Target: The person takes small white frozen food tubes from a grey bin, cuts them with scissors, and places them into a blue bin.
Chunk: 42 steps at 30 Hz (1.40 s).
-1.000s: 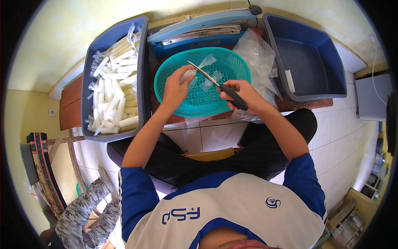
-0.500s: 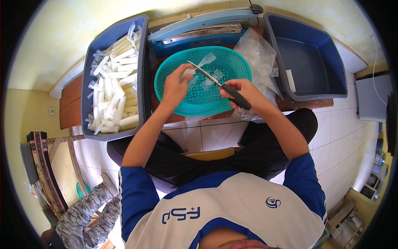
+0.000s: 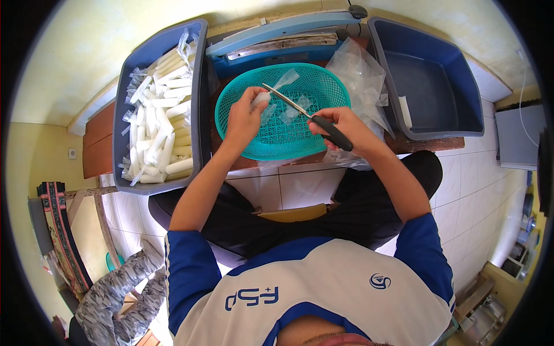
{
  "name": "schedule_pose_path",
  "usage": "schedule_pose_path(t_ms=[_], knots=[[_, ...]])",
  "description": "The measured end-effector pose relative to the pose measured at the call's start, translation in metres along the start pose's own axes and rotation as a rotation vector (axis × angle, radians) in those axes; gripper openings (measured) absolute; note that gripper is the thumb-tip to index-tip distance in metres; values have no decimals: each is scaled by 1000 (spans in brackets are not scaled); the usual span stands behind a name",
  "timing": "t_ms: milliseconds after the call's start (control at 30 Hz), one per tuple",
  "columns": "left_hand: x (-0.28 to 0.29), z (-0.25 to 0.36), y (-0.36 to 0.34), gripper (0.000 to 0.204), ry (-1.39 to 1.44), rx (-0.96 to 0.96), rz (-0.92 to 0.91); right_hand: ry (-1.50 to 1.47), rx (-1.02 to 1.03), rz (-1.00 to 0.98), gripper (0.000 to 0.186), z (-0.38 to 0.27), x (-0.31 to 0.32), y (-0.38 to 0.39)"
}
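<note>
My left hand (image 3: pixel 245 118) is closed around a white stick (image 3: pixel 261 99) in clear plastic wrap, above the left side of a turquoise mesh basket (image 3: pixel 337 98). Most of the stick is hidden by my fingers. In my right hand (image 3: pixel 340 130) is a pair of scissors (image 3: pixel 333 133) with black handles. Its blades look almost together and point toward the upper left, with the tips close to the stick's end. Clear plastic scraps (image 3: pixel 297 109) lie in the basket, and another plastic piece (image 3: pixel 285 79) shows just beyond the blades.
At the left, a grey tub (image 3: pixel 202 115) holds many white wrapped sticks (image 3: pixel 156 121). The dark blue tub (image 3: pixel 427 69) at the right has one white stick (image 3: pixel 405 112) inside. Clear plastic bags (image 3: pixel 360 81) lie beside the basket, and a blue long-armed device (image 3: pixel 283 36) stands behind it.
The scissors and my right hand have shifted slightly to the right and nearer. The plastic piece beyond the blades sits a little farther away. My left hand has barely moved.
</note>
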<state>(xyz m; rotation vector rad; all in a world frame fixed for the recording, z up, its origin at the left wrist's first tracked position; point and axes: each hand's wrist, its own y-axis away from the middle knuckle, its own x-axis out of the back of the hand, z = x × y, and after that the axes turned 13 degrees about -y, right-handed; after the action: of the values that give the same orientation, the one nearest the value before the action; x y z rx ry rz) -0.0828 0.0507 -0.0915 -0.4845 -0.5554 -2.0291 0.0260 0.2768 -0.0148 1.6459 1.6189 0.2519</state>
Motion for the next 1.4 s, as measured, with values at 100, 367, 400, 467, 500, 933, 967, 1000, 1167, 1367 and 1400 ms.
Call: schedule_pose_path(t_ms=[100,367,400,467,500,933,967,1000,1167,1367,1400], knots=[[0,1,-1,22,1,-20,8,33,5,-3,32,-4,1,1],[1,-1,-1,21,5,-7,-1,53,27,-43,31,-1,2,-1],[1,-2,0,21,6,-6,1,54,26,-45,31,0,3,-3],[3,-1,-1,22,-3,5,-13,12,10,-44,32,-1,1,-4],[4,-1,-1,22,-1,9,-17,10,5,-42,32,-2,0,-5],[2,2,0,23,45,-17,-34,11,0,-93,44,5,6,-9],[2,4,0,22,50,-18,-38,18,-1,-95,45,6,6,-10],[3,5,1,22,50,-18,-38,17,0,-95,45,5,6,-10],[4,4,2,22,63,1,-63,8,-12,-73,44,5,4,-10],[4,6,2,23,69,-19,-60,-51,7,-51,36,6,1,-11],[4,7,2,23,70,-19,-59,-50,7,-51,36,7,2,-11]])
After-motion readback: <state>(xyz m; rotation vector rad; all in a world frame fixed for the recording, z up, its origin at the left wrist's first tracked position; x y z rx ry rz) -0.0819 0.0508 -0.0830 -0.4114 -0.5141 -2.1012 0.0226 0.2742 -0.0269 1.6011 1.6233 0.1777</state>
